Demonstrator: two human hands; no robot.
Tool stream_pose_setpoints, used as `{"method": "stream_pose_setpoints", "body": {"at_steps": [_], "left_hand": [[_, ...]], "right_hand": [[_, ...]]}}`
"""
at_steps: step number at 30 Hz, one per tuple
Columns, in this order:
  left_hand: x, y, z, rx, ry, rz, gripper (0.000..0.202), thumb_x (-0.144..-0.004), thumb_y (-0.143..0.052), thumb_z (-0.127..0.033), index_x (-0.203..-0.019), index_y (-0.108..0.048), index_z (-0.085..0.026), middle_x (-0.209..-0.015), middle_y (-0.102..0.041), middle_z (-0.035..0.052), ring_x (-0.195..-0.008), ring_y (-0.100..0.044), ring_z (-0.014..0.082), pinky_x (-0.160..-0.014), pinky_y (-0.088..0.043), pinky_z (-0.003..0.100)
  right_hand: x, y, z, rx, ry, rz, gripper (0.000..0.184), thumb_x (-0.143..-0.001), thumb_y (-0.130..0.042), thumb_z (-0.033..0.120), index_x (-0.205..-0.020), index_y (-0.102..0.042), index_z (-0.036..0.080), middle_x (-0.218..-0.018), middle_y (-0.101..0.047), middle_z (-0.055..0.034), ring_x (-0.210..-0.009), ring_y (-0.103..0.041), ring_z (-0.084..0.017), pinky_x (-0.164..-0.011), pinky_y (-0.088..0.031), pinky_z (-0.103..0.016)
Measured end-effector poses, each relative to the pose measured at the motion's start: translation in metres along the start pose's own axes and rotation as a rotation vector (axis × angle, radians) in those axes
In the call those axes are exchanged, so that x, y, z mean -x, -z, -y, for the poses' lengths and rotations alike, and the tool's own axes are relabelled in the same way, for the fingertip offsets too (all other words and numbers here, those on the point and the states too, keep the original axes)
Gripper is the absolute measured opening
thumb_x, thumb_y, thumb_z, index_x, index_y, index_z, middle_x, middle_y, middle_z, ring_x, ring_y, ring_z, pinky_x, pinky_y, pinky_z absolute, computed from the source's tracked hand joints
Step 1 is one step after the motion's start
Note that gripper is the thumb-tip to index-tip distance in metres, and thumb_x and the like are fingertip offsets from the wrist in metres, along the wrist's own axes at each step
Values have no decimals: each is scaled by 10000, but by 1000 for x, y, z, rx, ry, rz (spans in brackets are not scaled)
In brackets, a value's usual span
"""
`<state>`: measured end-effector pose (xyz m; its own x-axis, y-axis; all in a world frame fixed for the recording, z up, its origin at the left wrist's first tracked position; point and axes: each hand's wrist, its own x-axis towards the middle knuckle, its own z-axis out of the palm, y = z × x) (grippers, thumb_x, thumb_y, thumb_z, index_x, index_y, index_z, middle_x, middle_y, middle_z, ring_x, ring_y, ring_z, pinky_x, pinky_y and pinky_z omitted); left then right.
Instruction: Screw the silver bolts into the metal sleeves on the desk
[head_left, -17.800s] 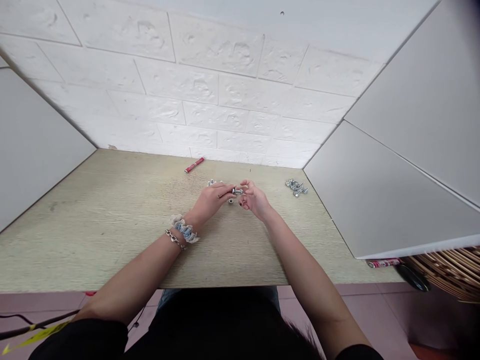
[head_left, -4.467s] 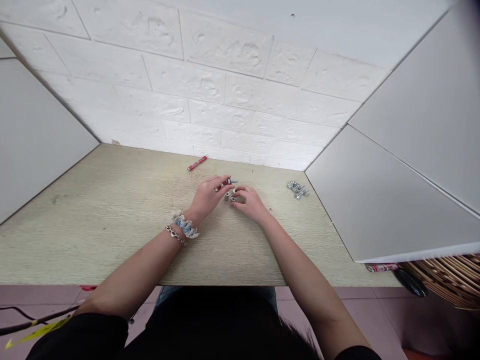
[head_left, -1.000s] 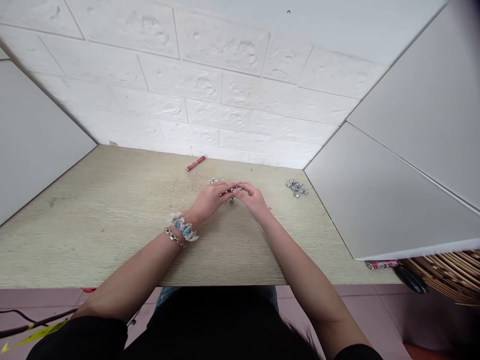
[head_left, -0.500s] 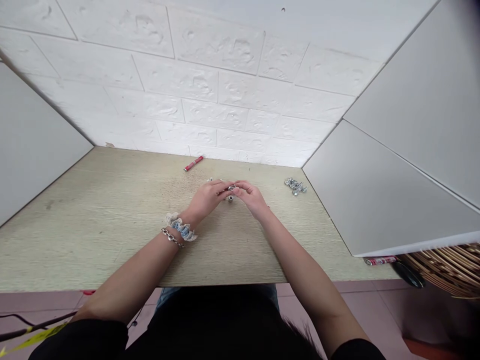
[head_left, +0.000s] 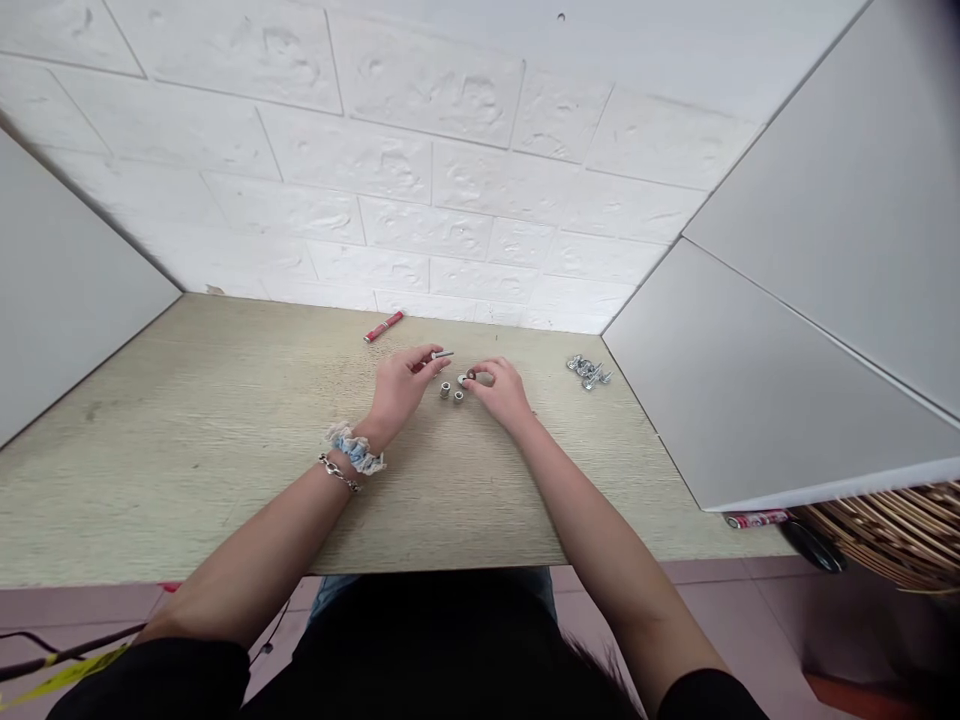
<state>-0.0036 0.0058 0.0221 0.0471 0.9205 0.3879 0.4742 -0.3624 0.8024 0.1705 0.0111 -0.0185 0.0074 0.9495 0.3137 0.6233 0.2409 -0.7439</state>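
Between the thumb and fingers of my left hand [head_left: 401, 385] is a silver bolt [head_left: 442, 354], its shank pointing right. My right hand [head_left: 500, 388] pinches a small round washer [head_left: 463, 380] at its fingertips. The two hands are apart, a short gap between them. On the table below that gap stand two small metal nuts, a left nut [head_left: 445, 389] and a right nut [head_left: 458, 397]. Part of what lies behind my left fingers is hidden.
A pile of silver bolts with washers [head_left: 589, 372] lies at the right. A red tube [head_left: 383, 326] rests near the white brick wall [head_left: 397, 270]. Grey panels flank the wooden table [head_left: 225, 420]. A wicker basket [head_left: 892, 540] is at the right edge.
My hands were together around the metal pieces and have parted. My left hand has drawn left and up with the bolt; my right keeps the washer. Both nuts now show.
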Motion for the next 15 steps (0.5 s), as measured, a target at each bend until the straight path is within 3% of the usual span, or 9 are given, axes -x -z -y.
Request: {"method": "stream_pose_setpoints", "body": {"at_steps": [9,15], "left_hand": [[0,-1,-1,92,70,-12,283,-697,-607,-393,-870,-669,-177,-602,-587,-11,-567,-510,118,-565,-400,239],[-8,2,3,442,224,-49,255,-671,-634,-394,-746,-637,-150,-566,-511,-17,-495,-459,85,-500,-382,225]], "right_hand": [[-3,-11,-8,90,13,46,179,-675,-626,351,-772,-639,201,-925,-551,-44,-947,-465,-196,-883,-328,-348],[-4,-13,-9,119,-16,65,221,-678,-616,381,-796,-633,196,-901,-548,-56,-945,-452,-209,-869,-326,-356]]}}
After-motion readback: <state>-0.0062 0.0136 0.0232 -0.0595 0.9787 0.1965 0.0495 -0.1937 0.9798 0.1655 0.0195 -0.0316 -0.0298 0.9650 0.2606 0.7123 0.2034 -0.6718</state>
